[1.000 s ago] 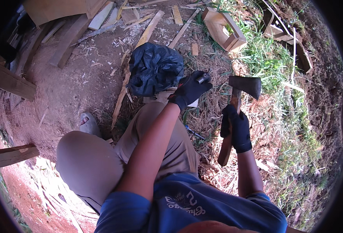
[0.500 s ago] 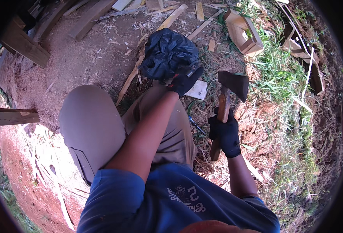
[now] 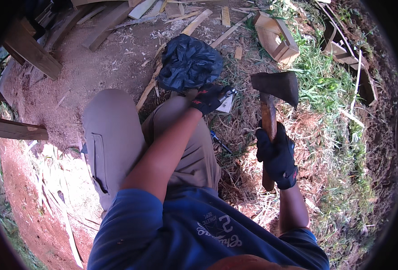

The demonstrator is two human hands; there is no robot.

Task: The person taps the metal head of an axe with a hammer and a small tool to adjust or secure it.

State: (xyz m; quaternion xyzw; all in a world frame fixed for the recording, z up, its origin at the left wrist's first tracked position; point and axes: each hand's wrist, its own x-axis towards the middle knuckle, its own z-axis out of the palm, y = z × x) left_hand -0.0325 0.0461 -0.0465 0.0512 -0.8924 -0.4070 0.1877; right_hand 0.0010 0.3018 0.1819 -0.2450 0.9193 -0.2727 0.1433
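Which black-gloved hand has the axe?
The right hand grips the axe, with its blade end up; the left hand holds a small metal piece instead.

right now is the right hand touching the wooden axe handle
Touching: the head view shows the gloved right hand wrapped around the wooden axe handle, which sticks out above and below the grip.

Timber offcuts (image 3: pixel 197 22) on dirt (image 3: pixel 109 74) suggest an outdoor workshop.
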